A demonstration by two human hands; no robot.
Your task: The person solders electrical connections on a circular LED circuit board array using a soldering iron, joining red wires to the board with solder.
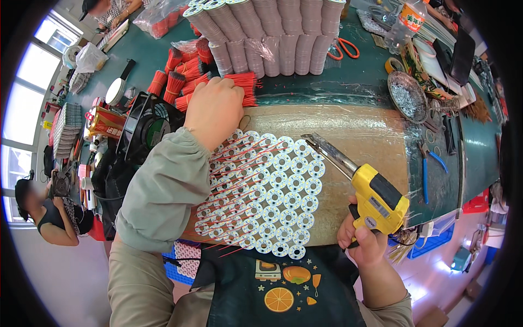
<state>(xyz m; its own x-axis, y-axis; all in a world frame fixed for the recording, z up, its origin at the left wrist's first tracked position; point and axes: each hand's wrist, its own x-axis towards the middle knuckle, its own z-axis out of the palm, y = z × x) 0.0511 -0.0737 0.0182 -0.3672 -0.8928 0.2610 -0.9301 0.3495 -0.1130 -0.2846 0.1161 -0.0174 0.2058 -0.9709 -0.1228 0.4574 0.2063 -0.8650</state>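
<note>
My right hand point(360, 238) grips the handle of a yellow-and-black soldering gun point(379, 200). Its metal tip points up and left, near the top edge of a sheet of round white LED boards point(281, 180). Thin red wires lie slantwise across the boards on the left part of the sheet. Beyond the sheet, my left hand point(215, 111) rests with curled fingers at a loose bundle of red wires point(243, 87); its fingertips are partly hidden among them. The sheet lies on a brown, film-covered work board point(359, 128).
Tall stacks of round boards point(289, 41) stand at the back, beside tied red wire bundles point(174, 84). A black fan point(152, 124) stands at left. To the right are a metal bowl point(407, 97), blue-handled pliers point(430, 166) and a bottle point(408, 24). Other people sit at far left and back.
</note>
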